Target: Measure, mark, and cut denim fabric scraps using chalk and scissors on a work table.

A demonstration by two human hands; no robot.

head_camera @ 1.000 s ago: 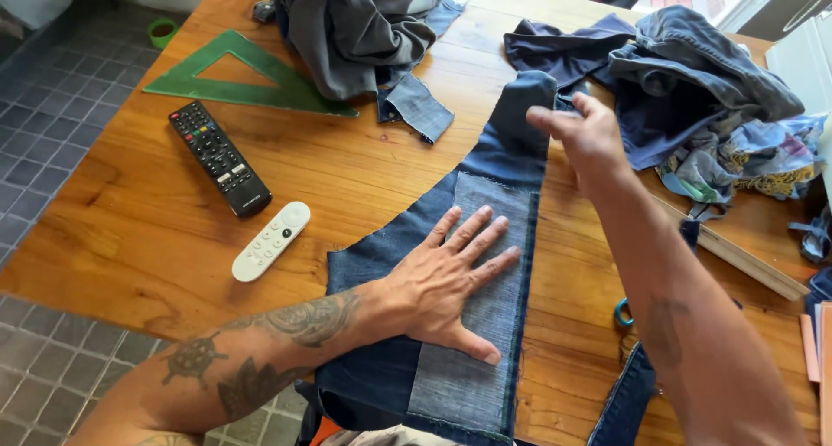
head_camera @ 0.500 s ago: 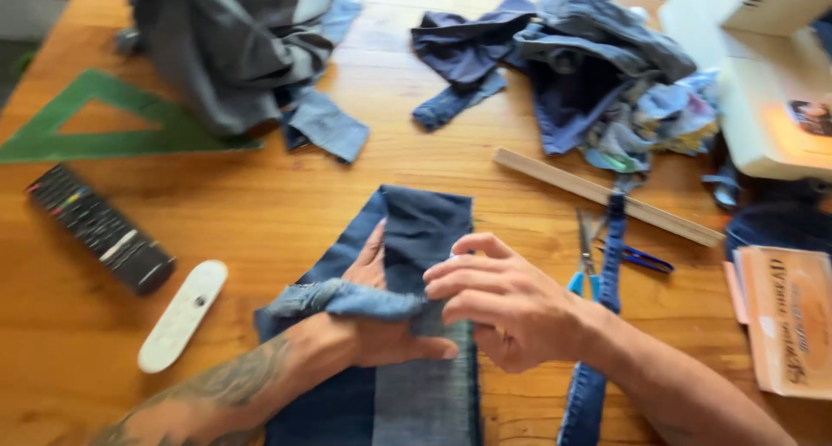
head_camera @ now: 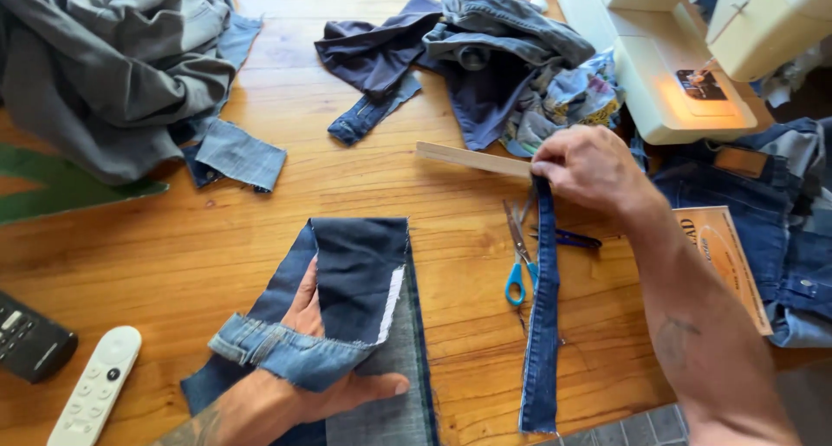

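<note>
two remote controls, one pair of scissors, one sewing machine, one wooden ruler

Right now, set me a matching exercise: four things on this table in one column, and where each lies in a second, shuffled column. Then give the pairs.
Things:
1. denim strip
2. scissors
3. white remote
4. folded denim piece

Places:
A. under the left hand, near the front edge
B. pinched at its top end by the right hand
C. flat on the wood just left of the strip, blue handles toward the viewer
D. at the lower left, beside a black remote

Pairs: 1-B, 2-C, 3-D, 4-A
</note>
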